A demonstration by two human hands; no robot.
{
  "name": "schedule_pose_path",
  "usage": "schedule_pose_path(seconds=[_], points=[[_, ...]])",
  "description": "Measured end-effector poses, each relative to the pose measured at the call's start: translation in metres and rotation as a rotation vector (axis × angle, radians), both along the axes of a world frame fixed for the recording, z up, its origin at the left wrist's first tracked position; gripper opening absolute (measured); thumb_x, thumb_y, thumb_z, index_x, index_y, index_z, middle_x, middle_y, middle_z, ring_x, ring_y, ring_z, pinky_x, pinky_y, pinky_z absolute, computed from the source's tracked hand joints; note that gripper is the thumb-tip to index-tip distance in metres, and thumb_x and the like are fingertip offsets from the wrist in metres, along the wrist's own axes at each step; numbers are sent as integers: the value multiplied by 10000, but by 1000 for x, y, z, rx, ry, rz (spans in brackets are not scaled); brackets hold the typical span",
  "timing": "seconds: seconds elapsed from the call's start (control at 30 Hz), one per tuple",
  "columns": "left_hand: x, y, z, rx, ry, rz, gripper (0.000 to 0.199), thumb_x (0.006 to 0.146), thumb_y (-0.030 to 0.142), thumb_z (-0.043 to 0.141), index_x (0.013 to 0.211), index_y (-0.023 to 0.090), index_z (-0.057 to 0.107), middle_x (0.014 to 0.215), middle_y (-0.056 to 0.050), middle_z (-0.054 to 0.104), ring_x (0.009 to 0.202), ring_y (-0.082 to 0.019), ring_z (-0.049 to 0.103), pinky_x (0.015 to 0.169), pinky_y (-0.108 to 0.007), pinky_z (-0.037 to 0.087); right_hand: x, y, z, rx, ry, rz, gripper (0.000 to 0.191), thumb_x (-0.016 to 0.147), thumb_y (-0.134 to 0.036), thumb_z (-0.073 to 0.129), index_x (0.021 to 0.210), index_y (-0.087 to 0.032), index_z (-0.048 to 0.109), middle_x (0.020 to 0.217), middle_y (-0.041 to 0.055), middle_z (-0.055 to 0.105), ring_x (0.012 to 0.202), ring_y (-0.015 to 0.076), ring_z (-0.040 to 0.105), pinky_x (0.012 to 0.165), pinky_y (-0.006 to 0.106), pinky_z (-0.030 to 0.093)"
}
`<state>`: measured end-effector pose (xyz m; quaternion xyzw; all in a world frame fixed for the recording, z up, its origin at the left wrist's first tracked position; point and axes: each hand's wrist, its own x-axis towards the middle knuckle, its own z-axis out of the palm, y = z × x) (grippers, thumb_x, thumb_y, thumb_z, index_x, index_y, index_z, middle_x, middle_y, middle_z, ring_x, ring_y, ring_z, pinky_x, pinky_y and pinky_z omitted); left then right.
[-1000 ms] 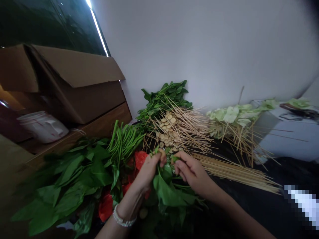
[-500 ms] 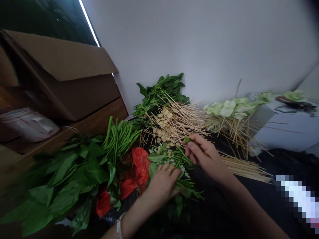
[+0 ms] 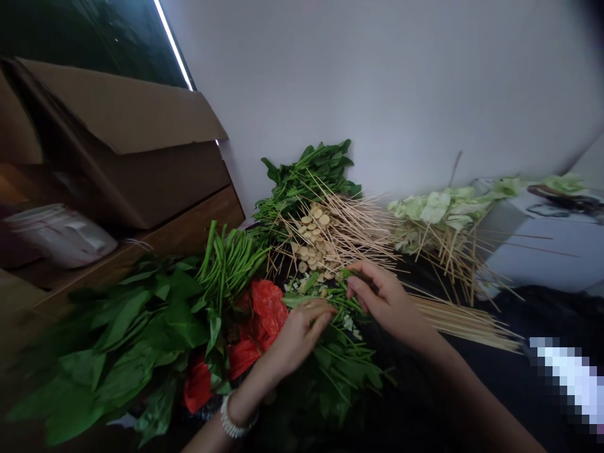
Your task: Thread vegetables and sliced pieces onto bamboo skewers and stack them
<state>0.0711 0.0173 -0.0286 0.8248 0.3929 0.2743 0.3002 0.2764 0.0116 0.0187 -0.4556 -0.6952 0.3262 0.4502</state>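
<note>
My right hand (image 3: 384, 305) is closed, thumb against fingers, on a small green leafy piece (image 3: 346, 274) that shows at its fingertips. Beside it, my left hand (image 3: 302, 330) has its fingers bent down together over the loose leafy greens (image 3: 346, 371); it seems to pinch some stems, though its fingertips are partly hidden. Stems and pale scraps (image 3: 348, 324) lie between the two hands. Just beyond them are skewers with pale round slices (image 3: 314, 239) threaded on, their bare sticks pointing right. A bundle of bare skewers (image 3: 462, 321) lies right of my right hand.
Left of my hands, broad-leaved greens (image 3: 132, 327) with thick stems lie by a red plastic bag (image 3: 267, 311). More greens (image 3: 316, 167) rest against the wall. Skewered cabbage pieces (image 3: 436, 207) are at the right. A cardboard box (image 3: 141, 119) and a plastic tub (image 3: 61, 236) stand at the left.
My left hand has lifted slightly away from the greens in front of me, and its fingers have drawn together. The right hand's fingertips have shifted slightly left with the green piece.
</note>
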Motion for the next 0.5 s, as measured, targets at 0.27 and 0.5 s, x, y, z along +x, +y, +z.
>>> schedule_pose_path(seconds=[0.27,0.5], points=[[-3,59,-29,119,345,351,155,748,188,732,896,225,757,997,-86,731,1095,-296,556,947,-429,400,-3,-5,6,6,-37,17,181,963,-329,468,1039,-214,585,735,-25,619,561,101,511,540,236,390],[-17,58,-5,24,106,366,208,908,287,524,967,185,695,998,-100,726,970,-231,624,887,-373,460,0,4,3,-91,203,-6,279,930,-426,501,1091,-202,544,744,-11,622,526,113,516,498,244,411]])
